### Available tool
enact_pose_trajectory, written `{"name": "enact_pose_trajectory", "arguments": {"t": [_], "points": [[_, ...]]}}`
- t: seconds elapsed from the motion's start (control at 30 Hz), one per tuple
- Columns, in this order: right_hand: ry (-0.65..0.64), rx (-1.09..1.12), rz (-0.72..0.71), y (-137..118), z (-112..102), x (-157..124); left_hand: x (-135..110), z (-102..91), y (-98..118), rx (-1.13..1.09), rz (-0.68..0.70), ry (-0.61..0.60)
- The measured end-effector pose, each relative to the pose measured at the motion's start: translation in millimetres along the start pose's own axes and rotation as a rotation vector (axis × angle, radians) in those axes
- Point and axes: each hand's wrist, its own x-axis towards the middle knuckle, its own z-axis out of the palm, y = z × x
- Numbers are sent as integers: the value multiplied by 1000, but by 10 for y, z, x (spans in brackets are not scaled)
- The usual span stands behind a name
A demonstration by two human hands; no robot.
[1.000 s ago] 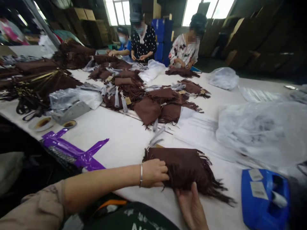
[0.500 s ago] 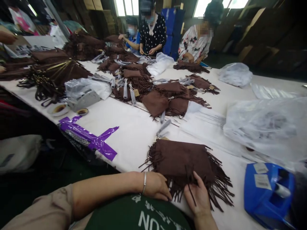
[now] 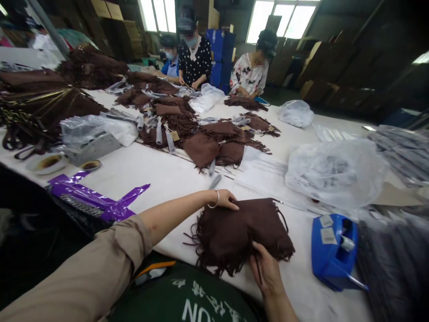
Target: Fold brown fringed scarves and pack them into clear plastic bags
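A dark brown fringed bag (image 3: 248, 228) lies on the white table in front of me, its lower edge lifted a little. At its upper left corner my left hand (image 3: 224, 199) is closed over the top edge, fingers bent downward. My right hand (image 3: 266, 270) pinches the lower edge and some fringe, thumb on top. Just beyond my left hand rests a grey-wrapped piece (image 3: 215, 181). What lies under my left fingers is hidden.
Several brown fringed bags (image 3: 201, 150) are heaped farther back. To the right stand a blue tape dispenser (image 3: 330, 250) and a clear plastic bag (image 3: 335, 172). Purple tape (image 3: 117, 208) covers the table's near left edge. Co-workers (image 3: 194, 58) stand across the table.
My left hand has moved from below the bag up to its top left corner. My right hand has closed on the lower edge, which is now lifted. The view has turned right.
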Motion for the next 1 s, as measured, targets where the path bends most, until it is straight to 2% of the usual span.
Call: {"name": "enact_pose_trajectory", "arguments": {"t": [0.1, 0.2, 0.3, 0.37, 0.4, 0.47, 0.5, 0.57, 0.6, 0.63, 0.67, 0.73, 0.77, 0.8, 0.83, 0.93, 0.97, 1.0], "points": [[-12, -6, -110, -252, -36, -55, -117, -58, 71, -313, 55, -128], [-41, -5, -243, -419, 68, -79, -280, -3, 96, -698, 160, -183], [-82, -26, -294, -462, 256, -70, -400, 168, 49, -897, 200, -193], [-113, -122, -281, -505, 292, -40, -459, 257, -8, -936, 146, -117], [-160, -228, -273, -560, 260, -21, -488, 273, -38, -915, 126, -47], [-284, -609, -233, -760, 115, 0, -547, 233, -85, -806, 114, 95], [-373, -885, -188, -899, 30, -14, -576, 182, -96, -719, 116, 146], [-421, -1418, -142, -1207, -70, -116, -625, 51, -70, -515, 112, 192], [-410, -1600, -229, -1353, -55, -203, -641, -15, -27, -410, 110, 193], [-384, -1708, -413, -1478, 12, -306, -650, -72, 38, -304, 113, 185], [-347, -1748, -671, -1577, 126, -412, -653, -119, 127, -199, 121, 176], [-291, -1817, -1296, -1704, 442, -581, -652, -172, 352, 6, 152, 159], [-302, -1895, -1473, -1741, 608, -629, -653, -183, 472, 99, 179, 146], [-361, -1997, -1537, -1769, 757, -651, -661, -188, 584, 185, 208, 129], [-432, -2135, -1475, -1790, 877, -654, -676, -193, 676, 258, 233, 107], [-598, -2405, -1010, -1840, 1031, -634, -772, -242, 770, 343, 302, 31], [-623, -2417, -926, -1856, 1026, -639, -815, -275, 741, 333, 320, 11], [-639, -2405, -914, -1876, 1004, -655, -861, -314, 689, 318, 332, -6]]}}
